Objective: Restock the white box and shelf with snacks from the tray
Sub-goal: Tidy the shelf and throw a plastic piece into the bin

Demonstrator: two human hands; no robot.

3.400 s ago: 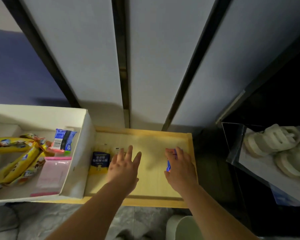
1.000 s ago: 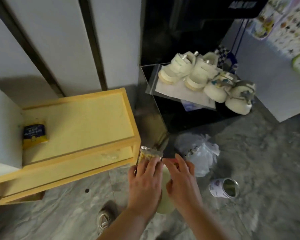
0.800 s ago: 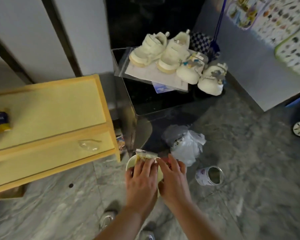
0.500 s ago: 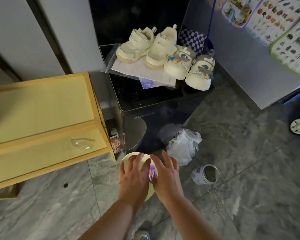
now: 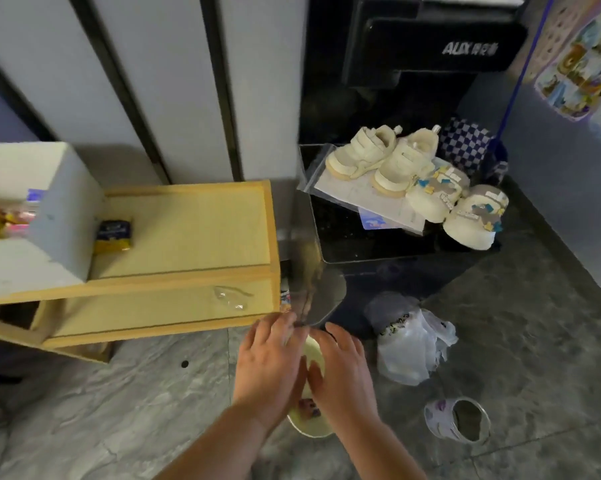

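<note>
Down on the grey stone floor (image 5: 146, 403) we've got the pale yellow round tray (image 5: 311, 430), mostly covered. The left hand (image 5: 269, 368) and the right hand (image 5: 342, 374) lie side by side over it, palms down, fingers stretched and loosely spread. We can't tell whether anything is caught under the palms. One small purplish snack packet (image 5: 307, 408) peeks out on the tray between the wrists. The targets sit up to the left: the white cardboard box (image 5: 63, 209) on the light wooden shelf (image 5: 195, 230), with a blue-and-yellow packet (image 5: 113, 232) just beside it. The danger, we'd say, is a flat-handed scoop. Slippery wrappers could spill on the lift, or the light tray could skid.
</note>
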